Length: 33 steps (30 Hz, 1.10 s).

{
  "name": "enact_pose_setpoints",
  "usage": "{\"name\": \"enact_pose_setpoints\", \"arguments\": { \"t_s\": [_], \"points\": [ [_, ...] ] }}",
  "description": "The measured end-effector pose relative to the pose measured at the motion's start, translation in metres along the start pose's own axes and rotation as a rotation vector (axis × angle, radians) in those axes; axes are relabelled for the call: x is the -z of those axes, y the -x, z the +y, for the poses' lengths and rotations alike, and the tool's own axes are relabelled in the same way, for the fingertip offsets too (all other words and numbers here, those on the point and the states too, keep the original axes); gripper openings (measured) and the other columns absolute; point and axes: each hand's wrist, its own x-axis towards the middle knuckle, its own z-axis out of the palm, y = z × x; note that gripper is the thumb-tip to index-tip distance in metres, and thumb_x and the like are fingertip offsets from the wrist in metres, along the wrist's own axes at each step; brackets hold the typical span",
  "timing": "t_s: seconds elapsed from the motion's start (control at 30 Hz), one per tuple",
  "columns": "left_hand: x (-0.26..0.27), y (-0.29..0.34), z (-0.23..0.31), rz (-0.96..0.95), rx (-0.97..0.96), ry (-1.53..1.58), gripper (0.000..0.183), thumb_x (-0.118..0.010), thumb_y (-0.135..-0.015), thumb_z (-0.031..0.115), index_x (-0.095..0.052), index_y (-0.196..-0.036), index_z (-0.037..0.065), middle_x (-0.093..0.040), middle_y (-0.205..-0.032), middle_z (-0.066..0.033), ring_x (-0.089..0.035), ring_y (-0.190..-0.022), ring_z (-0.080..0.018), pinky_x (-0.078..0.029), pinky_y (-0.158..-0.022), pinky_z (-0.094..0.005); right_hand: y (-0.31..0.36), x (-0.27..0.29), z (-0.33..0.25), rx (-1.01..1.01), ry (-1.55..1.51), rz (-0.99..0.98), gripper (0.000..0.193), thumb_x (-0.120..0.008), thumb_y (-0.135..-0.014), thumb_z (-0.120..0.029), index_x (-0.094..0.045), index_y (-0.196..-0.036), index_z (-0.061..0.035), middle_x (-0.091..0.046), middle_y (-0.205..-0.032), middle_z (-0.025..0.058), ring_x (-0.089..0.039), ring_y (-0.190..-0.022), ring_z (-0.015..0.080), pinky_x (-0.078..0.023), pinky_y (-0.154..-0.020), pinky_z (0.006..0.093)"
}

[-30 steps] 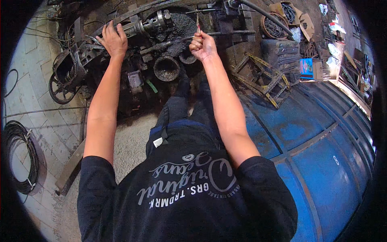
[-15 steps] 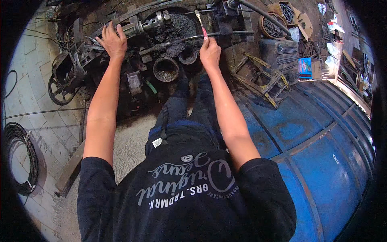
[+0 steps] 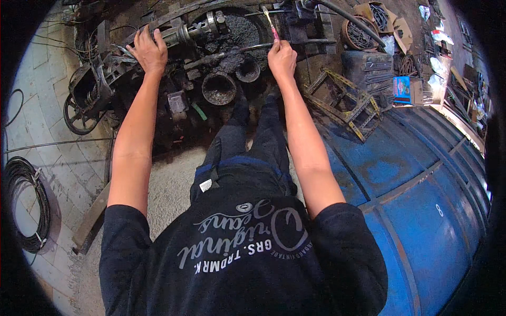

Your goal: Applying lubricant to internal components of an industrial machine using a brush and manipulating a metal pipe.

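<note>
My left hand (image 3: 149, 53) lies over the headstock of a dark, greasy lathe (image 3: 176, 36), fingers spread and thumb apart, with nothing visible in it. In my right hand (image 3: 283, 59) is a slim brush (image 3: 274, 32) with a red-pink handle and a pale tip. The fingers are closed round the handle's lower end, and the tip points away from me. Left of the brush, the lathe's metal spindle end (image 3: 215, 22) stands over a round pan of dark metal chips (image 3: 242, 32). A long dark bar (image 3: 240, 51) runs across in front of the pan.
Two round containers, a larger bucket (image 3: 219, 88) and a smaller one (image 3: 248, 70), stand near my legs. A rusty metal frame (image 3: 345, 102) lies on the right beside a blue metal surface (image 3: 421, 210). Coiled black cable (image 3: 26, 205) lies on the left floor.
My right hand has shifted a little to the right and farther away with the brush. The left hand stays in nearly the same place on the lathe.
</note>
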Motion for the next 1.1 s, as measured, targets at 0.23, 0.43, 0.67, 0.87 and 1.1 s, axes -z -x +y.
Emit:
{"name": "enact_pose_setpoints", "arguments": {
  "t_s": [0.23,0.43,0.67,0.87,1.1],
  "points": [
    [0.0,0.001,-0.001,-0.004,0.014,-0.013,0.049,-0.043,-0.099,0.042,-0.055,-0.131,0.007,-0.056,-0.131,-0.0153,-0.042,-0.133,-0.0308,-0.013,-0.113,-0.0636,0.019,0.002,0.02,-0.004,-0.007,-0.008,0.03,-0.054,-0.094,-0.025,-0.064,-0.089,0.0028,-0.064,-0.078,0.0299,-0.063,-0.079,0.0487,-0.049,-0.07,0.0559],
    [0.002,0.001,0.0,-0.047,0.032,-0.001,0.051,-0.04,-0.1,0.043,-0.053,-0.135,0.008,-0.052,-0.138,-0.0134,-0.039,-0.136,-0.0283,-0.009,-0.115,-0.0622,0.033,0.008,0.025,-0.023,-0.099,-0.012,0.027,-0.055,-0.093,-0.022,-0.064,-0.086,0.0024,-0.064,-0.076,0.0293,-0.063,-0.077,0.0481,-0.049,-0.068,0.055],
    [-0.001,0.001,0.0,-0.054,0.038,-0.043,0.049,-0.041,-0.1,0.042,-0.054,-0.134,0.009,-0.053,-0.137,-0.0127,-0.04,-0.136,-0.0285,-0.011,-0.114,-0.0627,0.002,0.005,-0.011,0.034,-0.063,0.026,0.029,-0.054,-0.093,-0.023,-0.064,-0.085,0.0032,-0.064,-0.077,0.0298,-0.064,-0.077,0.0481,-0.05,-0.069,0.0546],
    [-0.002,0.001,-0.005,-0.032,0.033,-0.03,0.049,-0.041,-0.1,0.042,-0.054,-0.133,0.008,-0.053,-0.136,-0.0147,-0.04,-0.135,-0.0298,-0.011,-0.114,-0.0631,-0.001,0.01,-0.029,-0.047,0.006,0.0,0.034,-0.052,-0.094,-0.025,-0.065,-0.087,0.0053,-0.066,-0.082,0.0309,-0.065,-0.081,0.0477,-0.052,-0.073,0.0546],
    [0.001,0.0,0.0,-0.039,0.04,-0.011,0.05,-0.041,-0.099,0.043,-0.054,-0.133,0.008,-0.053,-0.136,-0.0155,-0.04,-0.135,-0.0303,-0.011,-0.114,-0.0631,-0.012,0.031,-0.053,-0.051,0.083,-0.059,0.036,-0.053,-0.093,-0.026,-0.069,-0.086,0.0061,-0.067,-0.084,0.0296,-0.066,-0.084,0.0479,-0.053,-0.076,0.0542]
  ]
}}
